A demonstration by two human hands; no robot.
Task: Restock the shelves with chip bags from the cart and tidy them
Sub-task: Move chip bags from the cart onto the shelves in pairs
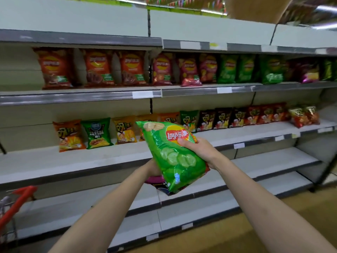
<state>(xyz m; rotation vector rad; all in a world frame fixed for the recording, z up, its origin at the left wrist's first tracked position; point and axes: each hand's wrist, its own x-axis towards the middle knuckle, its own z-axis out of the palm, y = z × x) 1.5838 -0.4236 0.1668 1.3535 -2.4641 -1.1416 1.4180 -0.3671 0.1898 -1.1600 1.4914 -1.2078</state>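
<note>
Both hands hold a green chip bag point(173, 154) in front of the shelves, above the lower boards. Your left hand point(154, 168) sits behind the bag's lower left edge, mostly hidden, so its grip cannot be told. Your right hand point(197, 148) grips the bag's upper right side, thumb pressed on the front beside the red logo. More bags, one purple point(155, 179), peek out beneath the green one. At far left, a red cart handle point(17, 201) shows. On the upper shelf point(145, 90), orange, pink and green bags stand in a row; the shelf below point(109, 157) carries smaller snack bags point(96, 133).
</note>
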